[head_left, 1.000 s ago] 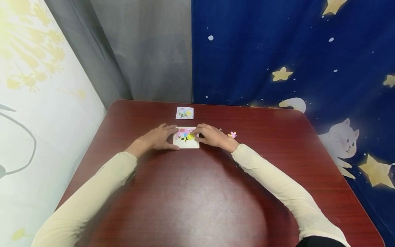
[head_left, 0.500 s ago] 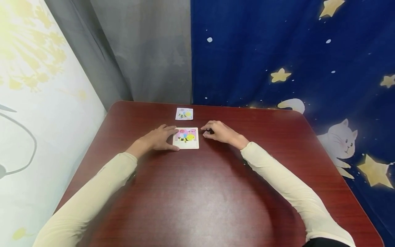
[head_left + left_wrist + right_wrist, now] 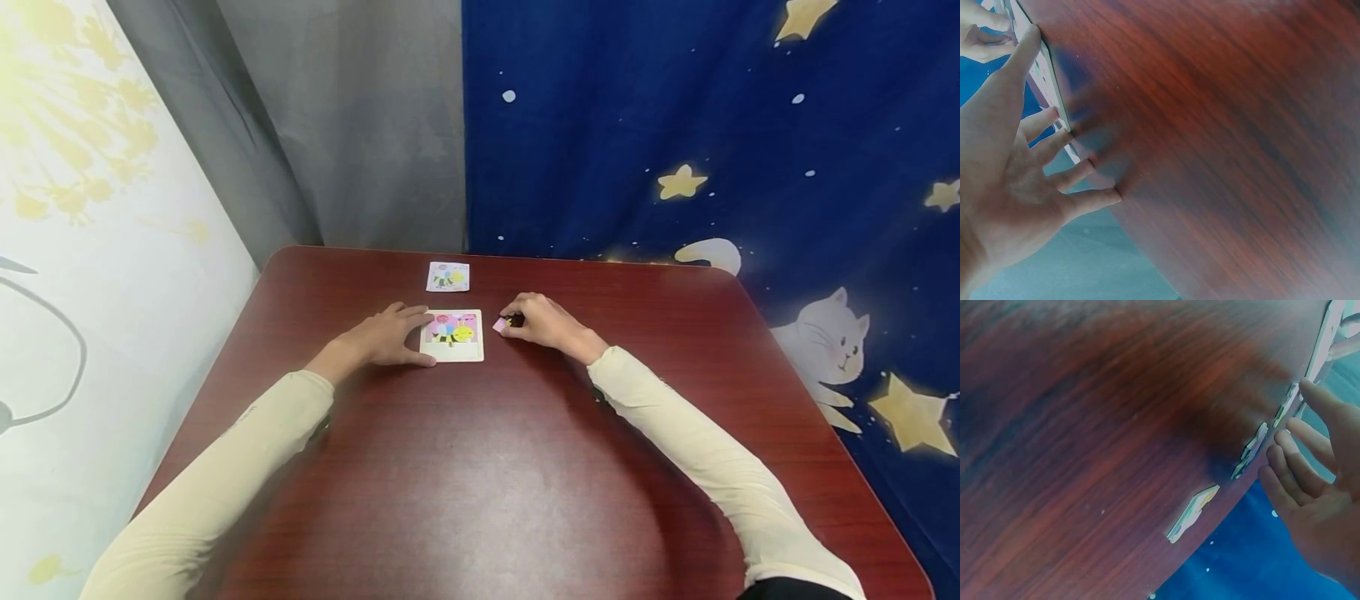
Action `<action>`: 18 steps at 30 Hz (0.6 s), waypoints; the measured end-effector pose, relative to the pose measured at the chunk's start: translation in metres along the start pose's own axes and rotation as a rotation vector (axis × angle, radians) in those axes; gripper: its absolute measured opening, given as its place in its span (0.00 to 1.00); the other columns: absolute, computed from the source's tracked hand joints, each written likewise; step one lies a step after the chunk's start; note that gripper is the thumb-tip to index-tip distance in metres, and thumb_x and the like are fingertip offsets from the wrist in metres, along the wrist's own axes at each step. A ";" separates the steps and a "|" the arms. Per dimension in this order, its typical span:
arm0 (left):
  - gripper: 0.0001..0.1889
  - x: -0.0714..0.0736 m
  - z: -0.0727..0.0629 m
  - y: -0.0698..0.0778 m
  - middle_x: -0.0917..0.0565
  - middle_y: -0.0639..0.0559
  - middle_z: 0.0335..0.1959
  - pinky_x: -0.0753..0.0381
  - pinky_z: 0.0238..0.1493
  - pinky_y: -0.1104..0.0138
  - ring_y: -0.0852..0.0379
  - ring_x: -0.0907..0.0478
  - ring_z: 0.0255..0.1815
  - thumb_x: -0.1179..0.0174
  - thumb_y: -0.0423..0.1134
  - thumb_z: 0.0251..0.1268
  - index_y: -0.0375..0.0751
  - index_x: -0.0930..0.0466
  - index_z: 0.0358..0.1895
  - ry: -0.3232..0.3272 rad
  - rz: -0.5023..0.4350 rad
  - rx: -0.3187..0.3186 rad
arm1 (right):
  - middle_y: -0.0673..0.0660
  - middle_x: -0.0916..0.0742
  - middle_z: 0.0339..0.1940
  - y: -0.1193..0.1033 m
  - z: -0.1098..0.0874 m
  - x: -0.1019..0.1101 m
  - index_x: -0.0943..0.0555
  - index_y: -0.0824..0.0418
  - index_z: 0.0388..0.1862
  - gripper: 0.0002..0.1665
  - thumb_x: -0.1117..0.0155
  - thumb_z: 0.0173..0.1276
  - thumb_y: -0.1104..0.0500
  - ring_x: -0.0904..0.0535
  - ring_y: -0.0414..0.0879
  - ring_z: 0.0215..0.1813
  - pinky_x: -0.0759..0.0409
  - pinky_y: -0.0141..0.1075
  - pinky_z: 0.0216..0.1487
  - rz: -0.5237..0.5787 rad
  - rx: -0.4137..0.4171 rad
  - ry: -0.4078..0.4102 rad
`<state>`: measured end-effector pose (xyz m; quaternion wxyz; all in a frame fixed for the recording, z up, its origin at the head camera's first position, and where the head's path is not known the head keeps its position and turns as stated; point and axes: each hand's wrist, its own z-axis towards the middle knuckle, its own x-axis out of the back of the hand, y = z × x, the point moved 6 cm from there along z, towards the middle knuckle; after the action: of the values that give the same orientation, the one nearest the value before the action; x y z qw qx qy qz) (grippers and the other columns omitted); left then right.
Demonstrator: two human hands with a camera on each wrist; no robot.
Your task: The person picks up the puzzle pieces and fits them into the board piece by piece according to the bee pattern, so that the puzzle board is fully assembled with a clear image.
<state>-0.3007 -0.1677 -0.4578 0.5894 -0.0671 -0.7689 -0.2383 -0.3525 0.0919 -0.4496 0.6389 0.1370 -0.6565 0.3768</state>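
Note:
A white-framed puzzle board [image 3: 452, 353] with a bee picture on pink lies flat on the table. My left hand [image 3: 380, 335] rests at its left side, fingers spread, thumb by the lower left corner and index finger at the upper left. The left wrist view shows the left hand [image 3: 1029, 162] with fingertips touching the tabletop. Just right of the board, my right hand [image 3: 547, 322] holds a small pink puzzle piece [image 3: 499, 325] between thumb and index finger. In the right wrist view that puzzle piece [image 3: 1284, 407] sits low at the table between the thumb and index tips.
More loose puzzle pieces [image 3: 1192, 514] lie near the right hand, mostly hidden by it in the head view. A square picture card [image 3: 448, 277] with the same bee lies behind the board. Curtains [image 3: 375, 125] hang beyond the table's [image 3: 450, 467] far edge.
My right hand has drawn back from the board to its right and taken hold of a pink piece, which has turned slightly. The left hand has stayed at the board.

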 end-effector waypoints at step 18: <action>0.52 -0.001 0.001 -0.002 0.40 0.47 0.83 0.36 0.71 0.35 0.35 0.46 0.81 0.31 0.71 0.57 0.50 0.37 0.81 0.004 0.007 0.001 | 0.55 0.13 0.44 -0.009 0.002 -0.007 0.11 0.57 0.57 0.18 0.25 0.70 0.56 0.18 0.47 0.46 0.17 0.41 0.50 0.020 0.020 -0.046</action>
<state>-0.3019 -0.1686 -0.4589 0.5920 -0.0691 -0.7675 -0.2361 -0.3474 0.0823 -0.4533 0.6184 0.1453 -0.6686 0.3866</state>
